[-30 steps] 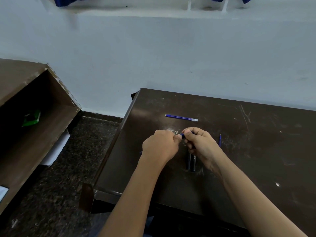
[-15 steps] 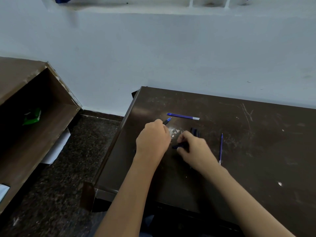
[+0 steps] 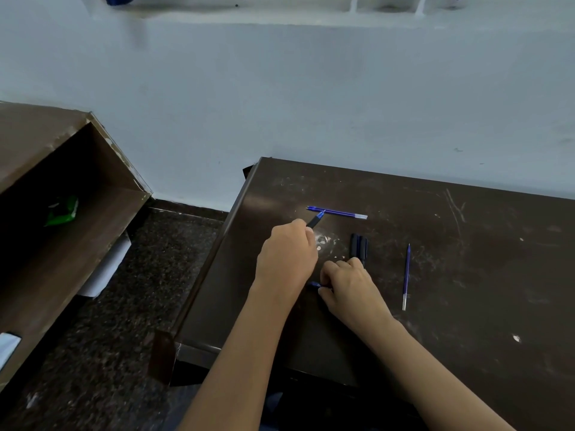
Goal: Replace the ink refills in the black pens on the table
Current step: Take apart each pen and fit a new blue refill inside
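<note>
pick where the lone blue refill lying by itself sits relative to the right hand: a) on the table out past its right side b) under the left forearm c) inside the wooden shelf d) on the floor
a: the single blue refill lies on the dark table out beyond the right hand, touching neither hand, while the left hand holds a black pen.

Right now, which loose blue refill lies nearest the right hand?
The single refill lying alone to the right of the right hand, pointing away from the person. The other refills lie crosswise at the far side, beyond the left hand.
</note>
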Demonstrator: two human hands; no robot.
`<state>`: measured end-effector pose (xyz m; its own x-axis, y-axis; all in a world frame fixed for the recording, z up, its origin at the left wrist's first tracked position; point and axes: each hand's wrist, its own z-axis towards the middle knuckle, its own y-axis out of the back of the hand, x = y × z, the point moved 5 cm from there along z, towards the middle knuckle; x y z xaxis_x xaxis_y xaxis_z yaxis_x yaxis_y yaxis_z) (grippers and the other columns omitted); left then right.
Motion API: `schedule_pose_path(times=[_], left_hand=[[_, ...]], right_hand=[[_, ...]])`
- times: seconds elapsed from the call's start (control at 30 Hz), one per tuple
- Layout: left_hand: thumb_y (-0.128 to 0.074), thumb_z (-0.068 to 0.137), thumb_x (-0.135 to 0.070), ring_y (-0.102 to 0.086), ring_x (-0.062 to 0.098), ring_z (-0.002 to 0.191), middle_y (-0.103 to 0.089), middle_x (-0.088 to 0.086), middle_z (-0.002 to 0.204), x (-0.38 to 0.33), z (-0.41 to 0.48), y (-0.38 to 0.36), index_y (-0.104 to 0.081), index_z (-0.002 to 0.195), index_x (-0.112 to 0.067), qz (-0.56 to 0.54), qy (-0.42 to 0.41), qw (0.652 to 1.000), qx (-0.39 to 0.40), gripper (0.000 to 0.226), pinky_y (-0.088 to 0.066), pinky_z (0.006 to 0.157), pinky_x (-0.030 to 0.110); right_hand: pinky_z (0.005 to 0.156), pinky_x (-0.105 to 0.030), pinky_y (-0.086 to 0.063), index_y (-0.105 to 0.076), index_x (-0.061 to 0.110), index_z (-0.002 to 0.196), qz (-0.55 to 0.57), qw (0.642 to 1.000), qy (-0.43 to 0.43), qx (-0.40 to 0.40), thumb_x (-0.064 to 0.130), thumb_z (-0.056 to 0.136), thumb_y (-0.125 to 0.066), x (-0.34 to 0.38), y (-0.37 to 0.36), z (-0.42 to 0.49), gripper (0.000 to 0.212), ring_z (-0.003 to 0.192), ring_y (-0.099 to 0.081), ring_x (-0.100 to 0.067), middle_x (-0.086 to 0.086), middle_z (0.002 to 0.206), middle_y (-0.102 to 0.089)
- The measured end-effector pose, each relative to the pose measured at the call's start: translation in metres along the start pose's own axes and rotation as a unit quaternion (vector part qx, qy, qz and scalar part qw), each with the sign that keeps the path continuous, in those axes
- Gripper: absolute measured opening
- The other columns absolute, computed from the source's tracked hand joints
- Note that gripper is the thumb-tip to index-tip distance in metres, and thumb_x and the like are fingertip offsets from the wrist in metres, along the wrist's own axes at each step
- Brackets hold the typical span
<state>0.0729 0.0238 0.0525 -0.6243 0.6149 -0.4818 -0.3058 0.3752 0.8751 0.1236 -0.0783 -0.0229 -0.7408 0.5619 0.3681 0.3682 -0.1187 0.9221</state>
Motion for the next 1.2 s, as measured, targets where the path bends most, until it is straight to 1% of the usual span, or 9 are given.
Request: schedule_pose_path(times=[0.1, 0.17, 0.23, 0.33, 0.43, 0.53, 0.83, 1.03, 1.2], left_hand=[[-0.037, 0.099, -0.031, -0.038, 0.006, 0.054, -0.045, -0.010, 0.075, 0.000, -0.002, -0.001, -0.057, 0.116, -0.015, -0.012, -0.009, 1.000, 0.016, 0.030, -0.023, 0.048, 0.014], [-0.037, 0.099, -0.033, -0.039, 0.007, 0.057, -0.048, -0.006, 0.080, 0.000, -0.002, -0.002, -0.058, 0.115, -0.015, -0.008, -0.004, 1.000, 0.027, 0.031, -0.024, 0.048, 0.016], [-0.035, 0.100, -0.033, -0.040, 0.008, 0.055, -0.046, -0.007, 0.072, 0.000, -0.002, -0.006, -0.059, 0.104, -0.011, 0.004, 0.013, 0.999, 0.052, 0.032, -0.025, 0.048, 0.018], [-0.036, 0.099, -0.030, -0.041, 0.008, 0.055, -0.044, -0.004, 0.069, -0.001, -0.003, -0.014, -0.058, 0.097, -0.010, 0.028, 0.030, 0.993, 0.113, 0.030, -0.027, 0.048, 0.020], [-0.039, 0.099, -0.031, -0.046, 0.008, 0.062, -0.054, 0.001, 0.081, -0.008, -0.006, -0.018, -0.061, 0.096, -0.011, 0.020, -0.007, 0.991, 0.132, 0.030, -0.032, 0.055, 0.022], [-0.042, 0.098, -0.031, -0.054, 0.013, 0.073, -0.062, 0.005, 0.093, -0.012, -0.008, -0.016, -0.064, 0.096, -0.010, 0.010, -0.031, 0.991, 0.128, 0.030, -0.040, 0.063, 0.026], [-0.042, 0.099, -0.030, -0.060, 0.025, 0.095, -0.058, 0.014, 0.110, -0.019, -0.009, -0.015, -0.060, 0.109, -0.004, 0.030, 0.005, 0.979, 0.202, 0.033, -0.048, 0.085, 0.035], [-0.040, 0.098, -0.028, -0.055, 0.019, 0.080, -0.058, 0.013, 0.104, -0.016, -0.009, -0.018, -0.059, 0.105, -0.006, 0.025, 0.013, 0.983, 0.180, 0.030, -0.042, 0.069, 0.030], [-0.038, 0.098, -0.029, -0.055, 0.015, 0.072, -0.062, 0.010, 0.092, -0.011, -0.004, -0.018, -0.062, 0.090, -0.008, -0.015, 0.016, 0.986, 0.166, 0.033, -0.038, 0.063, 0.027]], right_hand=[[0.089, -0.032, -0.045, -0.061, 0.016, 0.102, 0.104, 0.993, -0.047, -0.024, 0.029, 0.092, -0.056, -0.005, 0.008, 0.003, 0.017, 0.102, -0.049, -0.018, 0.001, 0.103, -0.063], [0.086, -0.033, -0.048, -0.062, 0.016, 0.100, 0.235, 0.965, -0.100, -0.062, 0.028, 0.095, -0.051, -0.010, 0.019, 0.006, 0.017, 0.095, -0.056, -0.017, 0.003, 0.096, -0.064], [0.079, -0.029, -0.049, -0.065, 0.018, 0.096, 0.378, 0.908, -0.160, -0.083, 0.037, 0.096, -0.049, -0.014, 0.027, 0.007, 0.025, 0.086, -0.061, -0.010, 0.005, 0.088, -0.068], [0.060, -0.019, -0.045, -0.068, 0.011, 0.087, 0.585, 0.779, -0.217, -0.061, 0.042, 0.091, -0.056, -0.015, 0.028, 0.005, 0.034, 0.058, -0.055, -0.002, 0.007, 0.066, -0.065], [0.054, -0.019, -0.043, -0.065, 0.009, 0.081, 0.686, 0.677, -0.265, -0.023, 0.035, 0.086, -0.066, -0.014, 0.022, 0.002, 0.026, 0.053, -0.049, -0.004, 0.002, 0.064, -0.059], [0.046, -0.014, -0.044, -0.066, 0.010, 0.077, 0.737, 0.611, -0.290, -0.015, 0.027, 0.081, -0.072, -0.015, 0.020, 0.001, 0.018, 0.050, -0.051, -0.002, 0.001, 0.064, -0.062], [0.055, -0.016, -0.046, -0.068, 0.007, 0.085, 0.761, 0.552, -0.340, -0.026, 0.016, 0.083, -0.070, -0.012, 0.019, -0.003, 0.009, 0.057, -0.057, -0.007, -0.003, 0.072, -0.066], [0.055, -0.014, -0.046, -0.067, 0.008, 0.084, 0.774, 0.548, -0.313, -0.044, 0.011, 0.085, -0.066, -0.011, 0.020, -0.002, 0.004, 0.050, -0.062, -0.004, -0.003, 0.076, -0.067], [0.060, -0.015, -0.046, -0.067, 0.011, 0.092, 0.789, 0.564, -0.240, -0.052, 0.002, 0.093, -0.051, -0.007, 0.026, 0.002, 0.018, 0.065, -0.059, -0.005, -0.002, 0.082, -0.065]])
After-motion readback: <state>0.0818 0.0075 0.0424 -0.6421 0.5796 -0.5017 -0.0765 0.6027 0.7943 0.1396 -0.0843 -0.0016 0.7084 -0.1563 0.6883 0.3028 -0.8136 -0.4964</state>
